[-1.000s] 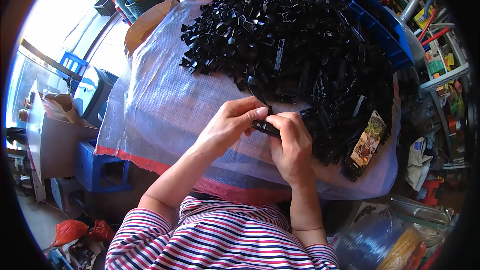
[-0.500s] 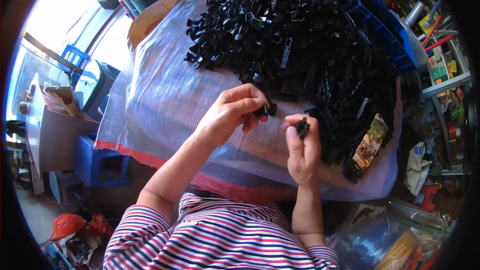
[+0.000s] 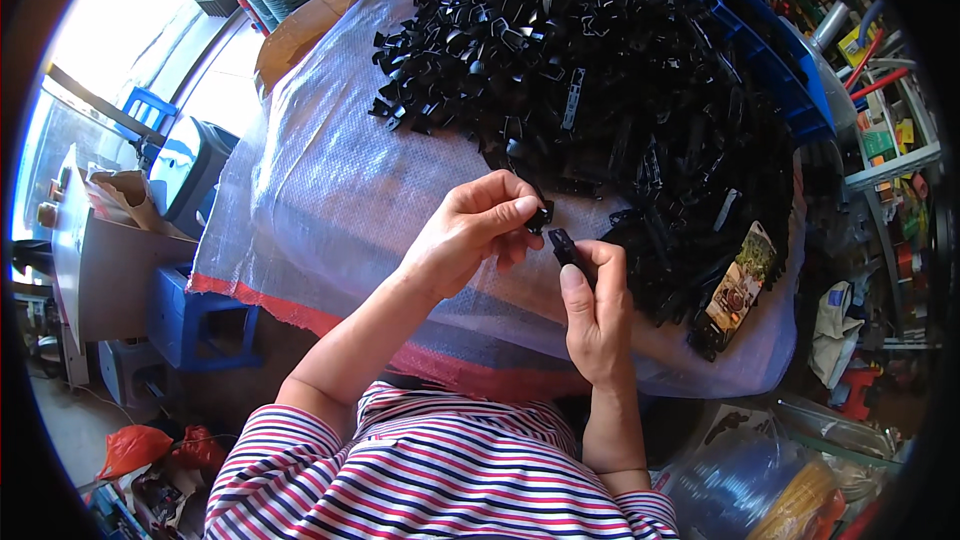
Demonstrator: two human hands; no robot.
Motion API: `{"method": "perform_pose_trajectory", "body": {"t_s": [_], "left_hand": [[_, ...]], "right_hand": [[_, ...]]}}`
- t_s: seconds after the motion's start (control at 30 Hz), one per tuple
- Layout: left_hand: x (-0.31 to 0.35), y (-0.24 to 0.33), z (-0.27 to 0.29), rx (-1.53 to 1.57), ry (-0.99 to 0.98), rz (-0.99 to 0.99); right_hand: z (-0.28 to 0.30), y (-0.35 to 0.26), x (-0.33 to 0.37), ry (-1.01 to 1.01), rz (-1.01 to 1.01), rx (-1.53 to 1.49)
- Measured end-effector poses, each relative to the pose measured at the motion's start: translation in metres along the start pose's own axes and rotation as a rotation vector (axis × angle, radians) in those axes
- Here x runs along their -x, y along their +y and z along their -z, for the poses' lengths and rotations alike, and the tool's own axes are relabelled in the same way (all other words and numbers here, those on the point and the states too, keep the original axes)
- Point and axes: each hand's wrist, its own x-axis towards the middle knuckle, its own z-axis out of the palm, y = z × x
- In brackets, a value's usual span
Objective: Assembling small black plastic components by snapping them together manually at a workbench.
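Observation:
Over the near side of a white woven sack (image 3: 330,180), both hands work close together. My left hand (image 3: 487,220) is closed, pinching a small black plastic clip (image 3: 541,216) between thumb and fingers. In my right hand (image 3: 600,315) is a longer black plastic piece (image 3: 565,248), gripped by thumb and index finger with its end pointing up and left. The two pieces are close, with a narrow gap between them. Just beyond lies a large heap of black plastic parts (image 3: 600,60), small clips at the left and longer strips at the right.
A phone-like rectangle with a colourful picture (image 3: 738,285) rests at the heap's right edge. Blue crates (image 3: 770,50) stand behind the heap. On the left are a blue stool (image 3: 200,325) and a cardboard box (image 3: 110,250). Clear plastic bags (image 3: 740,480) lie at lower right.
My right hand has turned and shifted slightly left, bringing its long piece toward the left hand's clip. My left hand has barely moved; its clip now sits a little differently in the fingers.

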Motion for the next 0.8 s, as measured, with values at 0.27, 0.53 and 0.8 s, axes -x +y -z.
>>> {"method": "perform_pose_trajectory", "body": {"t_s": [0.27,0.53,0.8], "left_hand": [[0.003,0.0,-0.003,-0.198,-0.032,-0.087],[0.009,-0.002,-0.009,-0.557,0.016,-0.302],[0.029,-0.016,-0.016,-0.049,0.133,-0.267]], "right_hand": [[0.004,-0.003,-0.003,0.053,-0.056,-0.094],[-0.001,0.0,-0.005,0.027,-0.049,-0.095],[-0.038,-0.012,-0.016,0.044,-0.086,-0.149]]}}
